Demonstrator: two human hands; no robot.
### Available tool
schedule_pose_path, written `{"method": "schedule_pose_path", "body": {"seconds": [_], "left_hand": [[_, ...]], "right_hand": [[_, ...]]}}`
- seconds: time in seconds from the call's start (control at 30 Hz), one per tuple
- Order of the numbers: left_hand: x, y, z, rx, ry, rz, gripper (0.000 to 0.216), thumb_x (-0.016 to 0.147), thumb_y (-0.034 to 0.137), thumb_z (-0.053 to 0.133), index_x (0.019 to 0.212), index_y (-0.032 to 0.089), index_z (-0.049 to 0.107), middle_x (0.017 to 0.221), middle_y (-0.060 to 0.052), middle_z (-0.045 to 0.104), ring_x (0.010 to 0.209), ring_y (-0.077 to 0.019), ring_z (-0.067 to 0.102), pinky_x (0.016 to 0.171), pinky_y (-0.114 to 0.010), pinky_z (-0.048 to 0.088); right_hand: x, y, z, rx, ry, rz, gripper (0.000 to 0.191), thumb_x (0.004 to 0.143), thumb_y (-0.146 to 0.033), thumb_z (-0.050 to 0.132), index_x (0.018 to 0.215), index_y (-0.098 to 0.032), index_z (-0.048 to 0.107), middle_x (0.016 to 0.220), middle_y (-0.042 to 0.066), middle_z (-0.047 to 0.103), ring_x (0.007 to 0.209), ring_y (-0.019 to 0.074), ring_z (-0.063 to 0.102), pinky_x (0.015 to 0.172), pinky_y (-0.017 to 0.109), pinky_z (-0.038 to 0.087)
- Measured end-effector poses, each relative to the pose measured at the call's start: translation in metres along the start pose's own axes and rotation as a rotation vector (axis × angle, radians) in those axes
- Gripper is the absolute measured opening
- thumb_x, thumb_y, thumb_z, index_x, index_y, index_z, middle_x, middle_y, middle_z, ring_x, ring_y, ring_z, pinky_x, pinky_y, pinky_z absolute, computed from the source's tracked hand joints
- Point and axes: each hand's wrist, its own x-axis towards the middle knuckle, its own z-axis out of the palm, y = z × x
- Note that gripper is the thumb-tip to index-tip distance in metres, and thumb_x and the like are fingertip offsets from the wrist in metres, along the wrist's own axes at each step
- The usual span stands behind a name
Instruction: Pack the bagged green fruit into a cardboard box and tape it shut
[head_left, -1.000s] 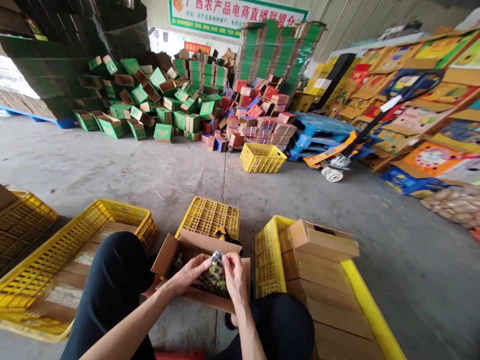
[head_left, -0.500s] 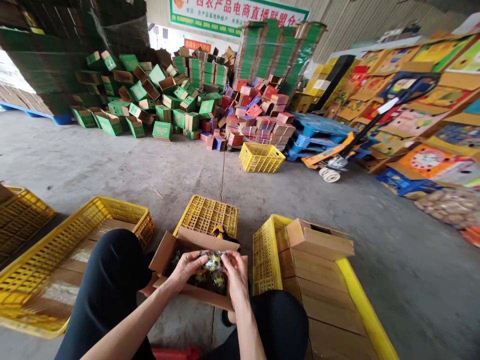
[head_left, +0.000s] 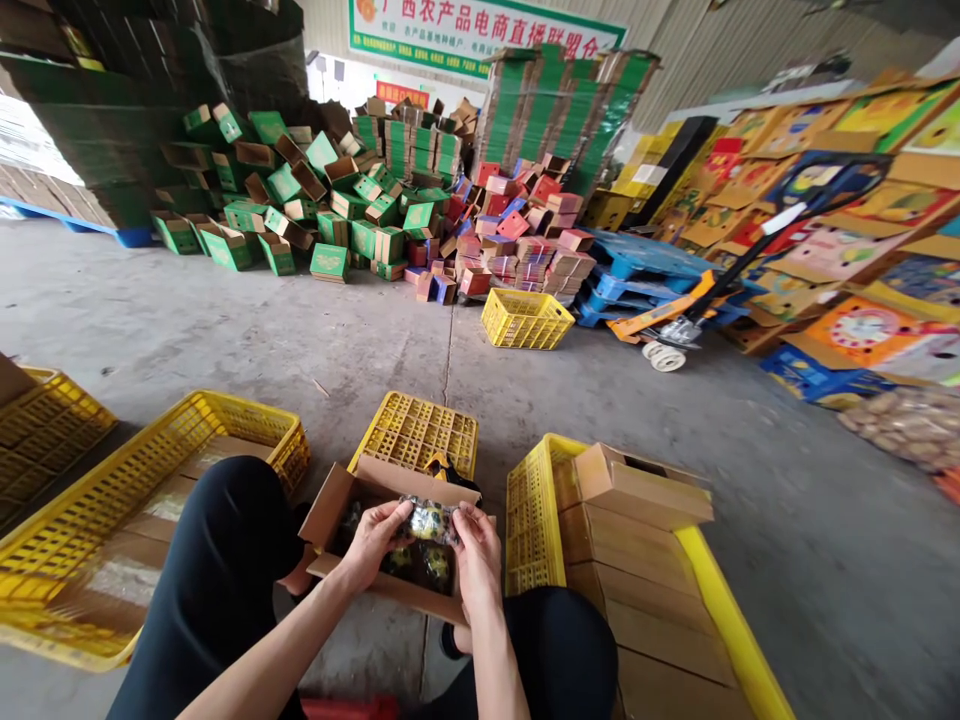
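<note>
Between my two hands is a small clear plastic packet [head_left: 430,521] with yellow-green and dark contents that I cannot make out exactly. My left hand [head_left: 377,540] pinches its left end, and my right hand [head_left: 478,550] pinches its right end. Both hands are over an open cardboard box [head_left: 330,510] standing between my knees. Inside the box lie similar wrapped packets [head_left: 435,566], partly hidden by my hands. Just behind the box is a yellow crate [head_left: 417,430] with a yellow-and-black tool [head_left: 442,466], perhaps a tape dispenser, half hidden by the box flap.
A yellow crate [head_left: 534,500] of closed cardboard boxes stands right; another crate [head_left: 247,412] holding taped boxes is left. Farther off are an empty-looking yellow basket [head_left: 527,320], an orange pallet jack [head_left: 664,322], blue pallets [head_left: 645,260] and a pile of green boxes [head_left: 330,262].
The packet is pulled flatter and straighter between my hands, which stay over the box. The view has shifted slightly.
</note>
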Motion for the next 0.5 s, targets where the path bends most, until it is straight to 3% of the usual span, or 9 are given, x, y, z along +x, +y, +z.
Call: {"method": "schedule_pose_path", "body": {"seconds": [0.13, 0.3, 0.4, 0.5], "left_hand": [[0.0, 0.008, 0.0, 0.066, 0.017, 0.04, 0.058, 0.072, 0.071, 0.083, 0.09, 0.016, 0.081, 0.088, -0.007, 0.077, 0.084, -0.021, 0.069, 0.075, -0.028, 0.056], [0.002, 0.006, -0.004, 0.063, 0.067, 0.057, 0.063, 0.073, 0.073, 0.081, 0.097, 0.015, 0.078, 0.093, -0.008, 0.077, 0.083, -0.0194, 0.069, 0.073, -0.025, 0.055], [0.005, 0.003, -0.007, -0.055, 0.108, -0.064, 0.069, 0.079, 0.077, 0.073, 0.114, 0.017, 0.074, 0.101, -0.01, 0.078, 0.09, -0.0211, 0.073, 0.079, -0.029, 0.059], [0.005, 0.006, -0.012, -0.103, 0.076, -0.315, 0.078, 0.081, 0.086, 0.062, 0.12, 0.019, 0.07, 0.103, -0.013, 0.078, 0.093, -0.0264, 0.077, 0.075, -0.033, 0.062]], "right_hand": [[-0.007, -0.004, -0.003, -0.073, -0.143, 0.158, 0.047, 0.074, -0.059, 0.088, 0.105, -0.025, 0.079, 0.112, 0.008, 0.079, 0.105, 0.0301, 0.074, 0.073, 0.036, 0.063], [-0.013, -0.007, -0.002, 0.025, -0.161, 0.214, 0.046, 0.061, -0.052, 0.098, 0.09, -0.019, 0.081, 0.098, 0.008, 0.08, 0.094, 0.0273, 0.076, 0.079, 0.039, 0.065], [-0.012, -0.01, 0.0, 0.084, -0.164, 0.191, 0.044, 0.059, -0.049, 0.099, 0.086, -0.019, 0.081, 0.097, 0.008, 0.081, 0.092, 0.026, 0.076, 0.084, 0.041, 0.065], [-0.013, -0.013, 0.003, 0.085, -0.187, 0.155, 0.042, 0.062, -0.048, 0.098, 0.09, -0.021, 0.082, 0.099, 0.007, 0.081, 0.093, 0.0258, 0.076, 0.085, 0.042, 0.065]]}}
